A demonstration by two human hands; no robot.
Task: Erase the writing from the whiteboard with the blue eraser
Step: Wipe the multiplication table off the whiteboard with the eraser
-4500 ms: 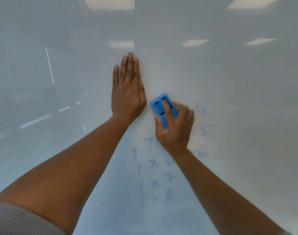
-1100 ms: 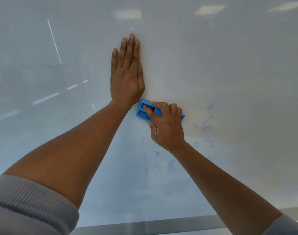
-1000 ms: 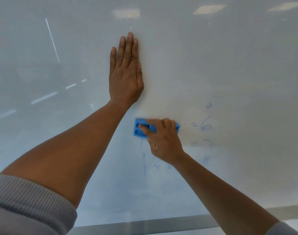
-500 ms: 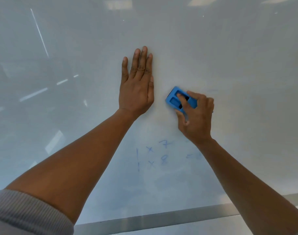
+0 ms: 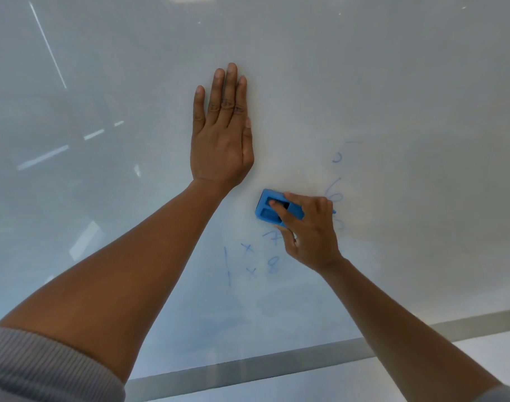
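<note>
From the head view, the blue eraser [image 5: 272, 209] is pressed flat against the whiteboard [image 5: 393, 82], below the middle of the board and well above its lower edge, and it is gripped by the right hand [image 5: 309, 230], fingers curled over its back with one fingertip tucked into a recess. The left hand [image 5: 222, 140] is laid flat on the board just above and to the left of the eraser, fingers straight and together, nothing held; it looks to be used as a brace. The two hands are kept apart. Faint blue writing [image 5: 272, 264] is seen just beneath the eraser: crosses, a 7, an 8, upright strokes; more digits [image 5: 335, 194] are partly hidden beside the knuckles on the right. A metal rail [image 5: 248, 369] is seen along the board's lower edge, and ribbed grey sleeves [image 5: 45, 369] at the arms. The eraser is judged light and rigid, a moulded plastic block with two rectangular hollows in its back that offer a ready hold; its wiping face cannot be seen. The board is glossy and smooth, ceiling lights mirrored in it, so an easy glide is expected, with firm pressure likely needed for the paler smears.
</note>
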